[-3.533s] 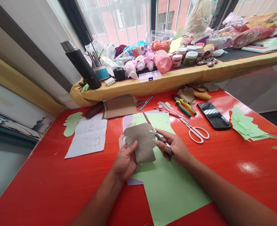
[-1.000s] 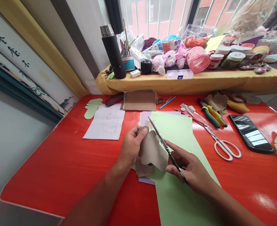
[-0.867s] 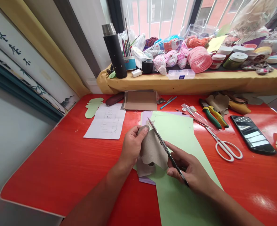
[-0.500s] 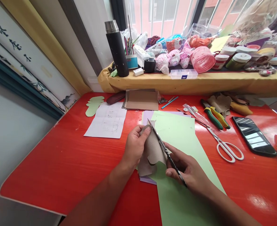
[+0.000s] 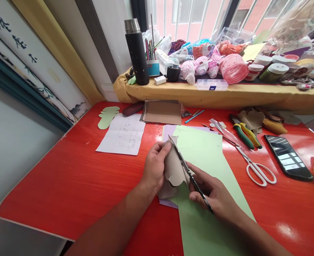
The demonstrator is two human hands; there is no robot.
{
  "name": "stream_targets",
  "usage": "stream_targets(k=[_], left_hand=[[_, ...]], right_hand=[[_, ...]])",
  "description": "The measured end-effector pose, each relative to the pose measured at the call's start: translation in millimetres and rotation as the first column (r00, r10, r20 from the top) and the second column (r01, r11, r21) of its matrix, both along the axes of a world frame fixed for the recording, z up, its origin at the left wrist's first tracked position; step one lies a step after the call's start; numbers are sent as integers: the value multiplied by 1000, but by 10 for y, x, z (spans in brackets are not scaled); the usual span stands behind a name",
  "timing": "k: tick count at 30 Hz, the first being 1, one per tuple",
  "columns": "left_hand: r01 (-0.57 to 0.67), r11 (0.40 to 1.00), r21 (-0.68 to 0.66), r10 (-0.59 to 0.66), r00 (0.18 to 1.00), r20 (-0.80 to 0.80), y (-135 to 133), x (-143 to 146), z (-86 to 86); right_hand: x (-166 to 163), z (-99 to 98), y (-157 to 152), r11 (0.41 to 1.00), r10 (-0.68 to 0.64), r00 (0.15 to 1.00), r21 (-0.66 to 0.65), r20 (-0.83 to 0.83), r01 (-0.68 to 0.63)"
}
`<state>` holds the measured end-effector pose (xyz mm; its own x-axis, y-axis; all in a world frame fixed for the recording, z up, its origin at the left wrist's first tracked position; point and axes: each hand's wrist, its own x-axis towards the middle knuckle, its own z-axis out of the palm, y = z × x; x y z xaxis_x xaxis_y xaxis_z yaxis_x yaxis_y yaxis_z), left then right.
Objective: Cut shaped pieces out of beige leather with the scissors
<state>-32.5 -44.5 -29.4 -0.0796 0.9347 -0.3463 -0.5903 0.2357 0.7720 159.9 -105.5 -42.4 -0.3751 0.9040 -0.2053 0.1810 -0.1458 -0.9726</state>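
My left hand (image 5: 157, 164) pinches the upper edge of a grey-beige, leather-like piece (image 5: 175, 166) between thumb and fingers. The piece curves over, with its lower edge hanging free. In my right hand (image 5: 209, 186) is a pair of scissors (image 5: 185, 166) with dark handles, seen nearly edge-on and pointing up and left. Its blades lie along the right side of the piece; how far apart they are I cannot tell. Beneath both hands lies a large light green sheet (image 5: 199, 149), with purple sheets (image 5: 169, 132) partly showing under it.
White-handled scissors (image 5: 260, 174), green-and-yellow pliers (image 5: 243, 133) and a phone (image 5: 287, 156) lie on the right. A marked paper (image 5: 123, 135), green cutouts (image 5: 107, 119) and brown boards (image 5: 162, 112) are toward the back left. A black flask (image 5: 137, 57) stands on the cluttered ledge.
The camera view has shifted slightly. The leather-like piece is turned a little, its lower edge curled more. Both hands keep their holds, with the scissors almost unmoved against the piece.
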Motion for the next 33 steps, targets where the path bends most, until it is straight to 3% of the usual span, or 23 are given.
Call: stream_targets(k=[5,21,33], left_hand=[[-54,999,-5,54,998,33,6,13,-20],[-48,998,29,48,999,-12,-40,65,-26],[-52,998,26,53,997,-63,-57,102,-87]], right_hand=[[-24,6,4,1000,17,1000,-7,-2,-17],[-25,3,-27,999,19,994,-25,-110,-22],[-10,-128,-32,1000,16,993,27,-114,-13]])
